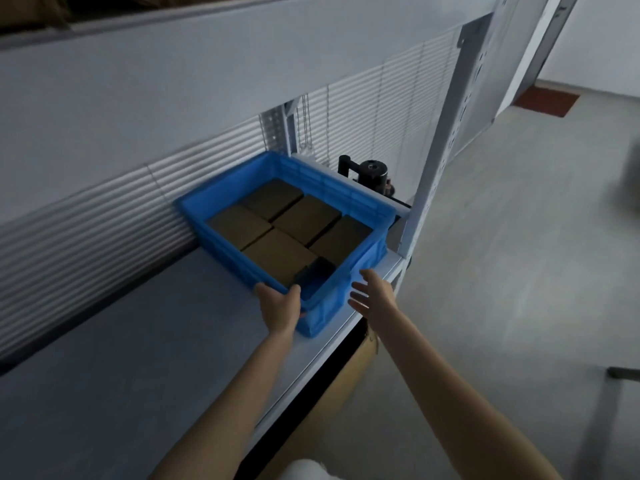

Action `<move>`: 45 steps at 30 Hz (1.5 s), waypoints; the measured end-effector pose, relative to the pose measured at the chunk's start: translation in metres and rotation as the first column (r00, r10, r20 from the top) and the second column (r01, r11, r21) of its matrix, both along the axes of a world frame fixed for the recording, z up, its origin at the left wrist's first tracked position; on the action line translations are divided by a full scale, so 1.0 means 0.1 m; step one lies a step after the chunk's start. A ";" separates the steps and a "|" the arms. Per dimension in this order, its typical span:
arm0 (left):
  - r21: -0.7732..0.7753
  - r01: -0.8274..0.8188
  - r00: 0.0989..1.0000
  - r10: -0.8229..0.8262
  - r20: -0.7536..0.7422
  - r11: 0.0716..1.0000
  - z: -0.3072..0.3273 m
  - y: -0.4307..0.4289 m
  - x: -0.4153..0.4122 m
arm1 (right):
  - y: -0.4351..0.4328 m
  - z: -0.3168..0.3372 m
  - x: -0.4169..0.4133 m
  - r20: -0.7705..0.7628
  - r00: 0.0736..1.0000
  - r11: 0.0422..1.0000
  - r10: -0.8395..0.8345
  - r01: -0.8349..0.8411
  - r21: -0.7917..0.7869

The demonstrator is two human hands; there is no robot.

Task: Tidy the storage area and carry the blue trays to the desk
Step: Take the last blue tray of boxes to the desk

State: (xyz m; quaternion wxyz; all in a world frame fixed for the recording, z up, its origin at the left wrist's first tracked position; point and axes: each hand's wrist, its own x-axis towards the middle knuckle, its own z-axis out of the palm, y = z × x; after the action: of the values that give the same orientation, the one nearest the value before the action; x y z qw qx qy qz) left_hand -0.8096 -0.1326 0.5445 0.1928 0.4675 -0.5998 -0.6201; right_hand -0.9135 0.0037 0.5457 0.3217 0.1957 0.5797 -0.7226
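Right now the blue plastic tray (221,216) sits at the far end of a grey metal shelf (138,341), turned askew so that one corner points back toward the person, at the tray's 6 o'clock, and reaches the shelf's front lip. Inside it, flat brown cardboard boxes (277,251) lie side by side, with a small black box (313,275) tucked into that near corner.

The left hand (278,308) has its grip on the rim just left of the corner, thumb hooked over the top edge and fingers against the outer wall, probably to steady or drag the load forward. The right hand (372,292) is spread wide and holds nothing. It hovers just beside the wall at about 4 o'clock, seemingly on its way to take the opposite side, since a loaded tray would tip if lifted by one corner.

At 3 o'clock a pale upright post (433,150) hems the tray in. A black cylindrical device (372,173) stands behind it at 1 o'clock, and white slatted blinds (104,237) run along the back at 10 o'clock. A brown carton (349,375) shows below the shelf.
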 end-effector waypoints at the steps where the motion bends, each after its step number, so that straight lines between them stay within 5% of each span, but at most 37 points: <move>1: -0.008 0.012 1.000 -0.012 0.002 1.000 0.00 -0.01 -0.01 | -0.04 0.03 -0.06 -0.031 0.999 1.000 0.018 -0.017 0.023; 6: -0.076 -0.007 0.999 0.011 0.046 0.997 0.04 -0.10 0.25 | -0.23 0.09 -0.12 -0.076 0.994 0.985 0.083 -0.071 0.155; 16: -0.269 -0.021 0.970 0.084 0.227 0.963 -0.06 0.39 1.28 | 0.03 -0.12 0.63 -0.018 0.999 0.988 -0.038 0.041 0.150; 22: -0.721 0.064 0.947 0.187 0.263 0.690 0.11 0.35 1.47 | 0.69 -0.05 1.04 0.005 0.973 0.951 -0.231 0.224 0.214; 27: -0.797 0.242 0.951 0.029 0.309 0.554 0.32 -0.13 1.11 | 1.34 -0.04 1.02 -0.021 0.975 0.951 -0.221 0.220 0.218; 31: -0.735 0.472 0.839 0.010 0.545 0.486 0.38 -0.75 0.64 | 1.62 0.03 0.96 -0.053 0.976 0.948 -0.212 0.218 0.233; 36: -0.448 0.683 0.617 -0.128 0.777 0.577 0.29 -1.33 0.18 | 1.71 0.00 0.94 -0.048 0.981 0.944 -0.189 0.194 0.266; 42: -0.331 0.738 0.594 -0.334 0.732 0.588 0.18 -1.66 -0.27 | 1.72 -0.04 1.03 -0.020 0.975 0.928 -0.222 0.217 0.303; 45: -0.144 0.692 0.626 -0.488 0.608 0.707 0.23 -1.59 -0.37 | 1.85 -0.03 1.14 -0.016 0.973 0.920 -0.232 0.225 0.322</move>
State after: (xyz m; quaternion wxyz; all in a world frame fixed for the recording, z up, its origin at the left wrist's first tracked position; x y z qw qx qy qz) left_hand -0.8464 -0.2917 0.5677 -0.1151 0.3463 -0.8536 -0.3719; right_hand -0.7994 0.1888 0.5423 0.2056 0.3199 0.6592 -0.6487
